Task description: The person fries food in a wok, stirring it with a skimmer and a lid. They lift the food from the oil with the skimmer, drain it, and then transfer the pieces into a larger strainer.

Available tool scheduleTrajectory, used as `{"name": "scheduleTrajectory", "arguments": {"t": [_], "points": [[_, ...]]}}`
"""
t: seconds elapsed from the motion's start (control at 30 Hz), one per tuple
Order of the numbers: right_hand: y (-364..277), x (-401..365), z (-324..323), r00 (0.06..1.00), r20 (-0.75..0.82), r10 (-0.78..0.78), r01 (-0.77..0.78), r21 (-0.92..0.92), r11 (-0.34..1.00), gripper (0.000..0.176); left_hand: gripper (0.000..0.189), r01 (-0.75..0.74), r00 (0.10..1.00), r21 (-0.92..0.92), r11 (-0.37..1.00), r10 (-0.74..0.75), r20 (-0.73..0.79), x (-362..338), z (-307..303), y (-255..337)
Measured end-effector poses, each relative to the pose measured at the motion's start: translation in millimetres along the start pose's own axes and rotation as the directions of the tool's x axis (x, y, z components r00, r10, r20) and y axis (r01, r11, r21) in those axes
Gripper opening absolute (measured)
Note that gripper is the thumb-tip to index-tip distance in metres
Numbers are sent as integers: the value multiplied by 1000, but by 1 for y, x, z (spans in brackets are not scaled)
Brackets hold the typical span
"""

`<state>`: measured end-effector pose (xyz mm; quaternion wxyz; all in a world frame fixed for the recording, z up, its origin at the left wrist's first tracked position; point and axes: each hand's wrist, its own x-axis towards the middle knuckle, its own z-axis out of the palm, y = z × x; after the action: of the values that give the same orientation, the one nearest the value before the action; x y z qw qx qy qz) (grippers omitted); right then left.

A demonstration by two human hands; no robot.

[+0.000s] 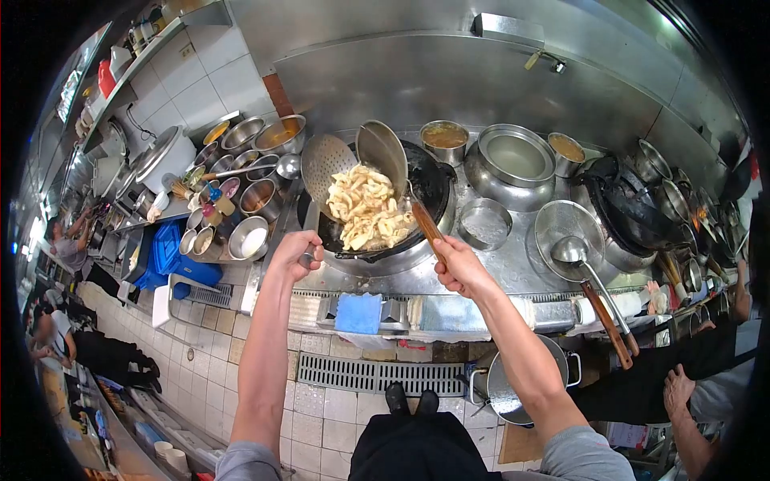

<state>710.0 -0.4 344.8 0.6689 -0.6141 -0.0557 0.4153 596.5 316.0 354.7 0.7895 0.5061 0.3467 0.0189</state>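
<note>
My left hand (297,255) is closed around the metal handle of a perforated skimmer (322,163), tilted over the wok. My right hand (461,267) grips the wooden handle of a large ladle (378,150), whose round bowl leans beside the skimmer. A heap of pale, cooked-looking pieces of food (365,207) lies between the two tools, above the black wok (433,180) on the stove. The heap hides much of the wok's inside.
A big steel pot (516,166), a small round pan (484,224) and a wire strainer (553,220) with another ladle (569,250) stand to the right. Bowls (249,238) crowd the left counter. A blue cloth (358,313) hangs in front. Another person's hand (678,390) shows at lower right.
</note>
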Motion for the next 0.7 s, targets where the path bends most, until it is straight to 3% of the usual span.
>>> {"name": "scheduleTrajectory", "arguments": {"t": [0.03, 0.17, 0.3, 0.4, 0.47, 0.6, 0.7], "points": [[2, -6, 1, 1000, -10, -27, 27, -24, 999, 35, 8, -43, 999, 34, 998, 43, 4, -10, 2, 3], [-2, -43, 3, 981, -127, -149, 120, -209, 970, 41, 21, -179, 981, 204, 963, 191, -41, -55, 21, 17], [-5, -76, -17, 971, -119, -209, 162, -319, 934, 43, 18, -214, 975, 314, 925, 223, 5, -79, 24, 19], [-7, -100, -32, 964, -90, -252, 182, -471, 863, 43, 21, -207, 974, 329, 921, 226, -20, -99, 29, 18], [0, -110, -42, 883, -21, -468, 343, -652, 676, 44, 21, -213, 974, 341, 916, 227, -1, -111, 30, 21], [-8, -145, -37, 871, -61, -488, 294, -732, 615, 45, 21, -257, 963, 413, 874, 269, 29, -125, 32, 16], [6, -139, -34, 822, -43, -568, 365, -726, 584, 44, 22, -277, 959, 380, 883, 276, 58, -135, 38, 8]]}}
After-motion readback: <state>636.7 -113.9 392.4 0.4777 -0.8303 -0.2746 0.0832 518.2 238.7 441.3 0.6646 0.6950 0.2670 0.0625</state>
